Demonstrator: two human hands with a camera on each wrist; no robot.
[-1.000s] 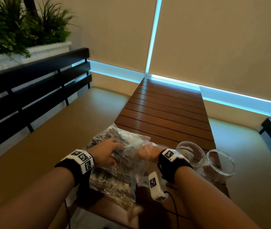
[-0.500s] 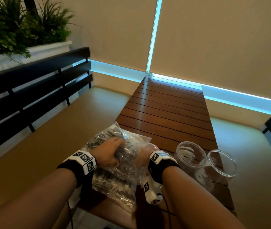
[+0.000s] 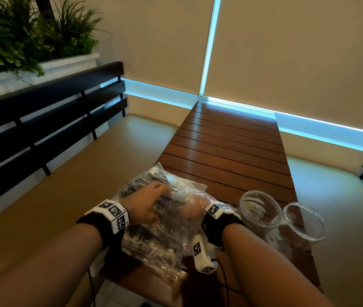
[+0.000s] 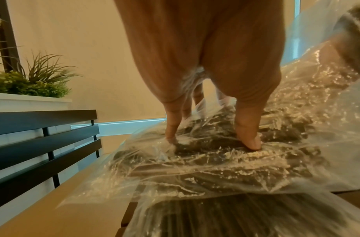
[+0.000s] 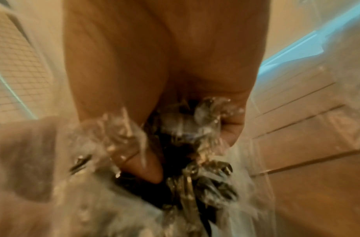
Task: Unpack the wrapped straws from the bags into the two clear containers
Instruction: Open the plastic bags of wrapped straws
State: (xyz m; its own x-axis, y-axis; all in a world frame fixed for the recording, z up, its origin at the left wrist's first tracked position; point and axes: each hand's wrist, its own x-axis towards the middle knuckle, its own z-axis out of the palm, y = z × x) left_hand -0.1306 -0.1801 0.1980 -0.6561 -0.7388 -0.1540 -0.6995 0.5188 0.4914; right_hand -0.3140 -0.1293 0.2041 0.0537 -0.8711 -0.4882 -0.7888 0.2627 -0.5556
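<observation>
Straws (image 3: 154, 238) lie lengthwise away from you in the bags (image 3: 189, 187); your left hand (image 3: 147, 204) presses them, fingers straight; your right hand (image 5: 164, 56) curls round a bundle.

Stacked at the near end of the table (image 3: 227, 151), overhanging its left edge: bags (image 3: 151, 235). On the top bag, left hand (image 3: 147, 204); inside it, right hand (image 3: 192, 209), round straws (image 5: 195, 176). Just right of the bags, containers (image 3: 260, 209) side by side. Left of the table, bench (image 3: 76, 196); behind that, rail (image 3: 43, 129).
</observation>
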